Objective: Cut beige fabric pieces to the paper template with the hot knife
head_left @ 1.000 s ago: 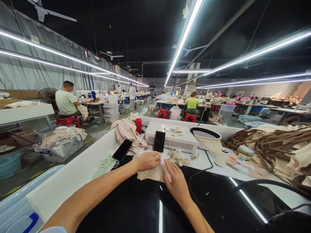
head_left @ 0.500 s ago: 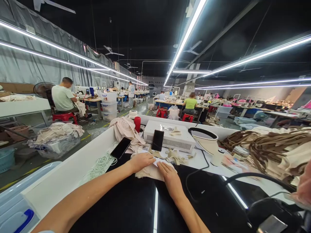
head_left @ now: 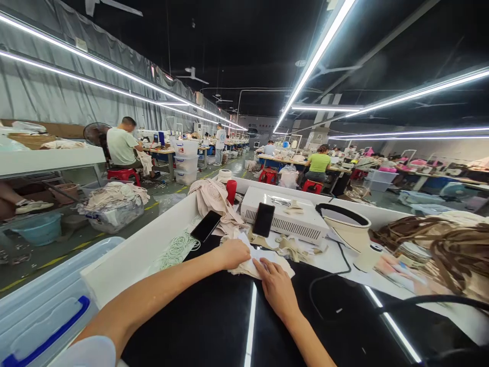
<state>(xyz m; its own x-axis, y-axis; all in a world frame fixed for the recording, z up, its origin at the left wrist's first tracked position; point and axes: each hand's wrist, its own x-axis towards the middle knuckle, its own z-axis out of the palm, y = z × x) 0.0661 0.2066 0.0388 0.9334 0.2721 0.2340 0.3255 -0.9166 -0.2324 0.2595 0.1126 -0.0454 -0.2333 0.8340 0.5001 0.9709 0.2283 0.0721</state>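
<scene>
While your left hand (head_left: 234, 253) pins the far-left edge of the cream cloth piece (head_left: 263, 265) and your right hand (head_left: 278, 288) lies flat on its near edge, fingers spread, neither hand closes around it. The cloth sits on the black table top (head_left: 214, 321), just in front of the white box (head_left: 284, 218) w/ a phone (head_left: 263, 219) leaning on it. It looks thin, soft, very light, prob. slides easily on the glossy top. Hold it at edges or corners w/ a pinch; flat palm keeps it from shifting.
</scene>
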